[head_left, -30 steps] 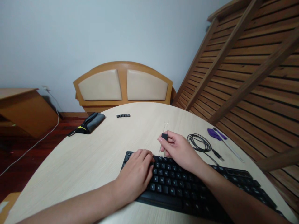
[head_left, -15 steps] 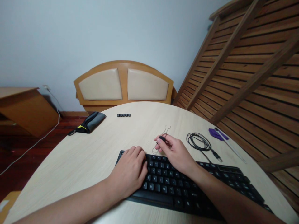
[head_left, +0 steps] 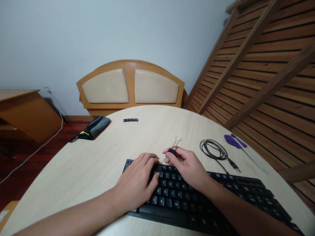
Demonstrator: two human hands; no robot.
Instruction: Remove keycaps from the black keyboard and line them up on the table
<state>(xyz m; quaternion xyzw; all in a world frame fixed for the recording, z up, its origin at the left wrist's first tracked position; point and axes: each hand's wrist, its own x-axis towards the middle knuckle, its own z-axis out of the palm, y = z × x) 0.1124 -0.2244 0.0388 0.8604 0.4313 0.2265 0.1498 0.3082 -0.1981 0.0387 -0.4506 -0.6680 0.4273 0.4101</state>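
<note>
In my right hand [head_left: 188, 164] is a wire keycap puller, its black grip [head_left: 171, 151] pinched between thumb and fingers. Two thin hooked prongs [head_left: 176, 141] stick out past the far side of the hand. More of its wire runs down toward the back row of the black keyboard [head_left: 169, 211]; whether it touches a key I cannot tell. Across the keyboard's left part lies my left hand [head_left: 139, 178], fingers stretched over the upper keys and thumb apart. The keys below that palm are hidden.
A short row of black keycaps [head_left: 130, 120] lies toward the table's far edge. A dark folded pouch [head_left: 97, 128] sits at left. On the right are a coiled USB cable [head_left: 214, 149], a purple cloth [head_left: 233, 141] and a thin white stick-like brush [head_left: 249, 154].
My left hand has slid slightly right and its fingers have stretched out further over the keys. My right hand, still pinching the puller, has moved a little right and nearer. The view has shifted slightly.
</note>
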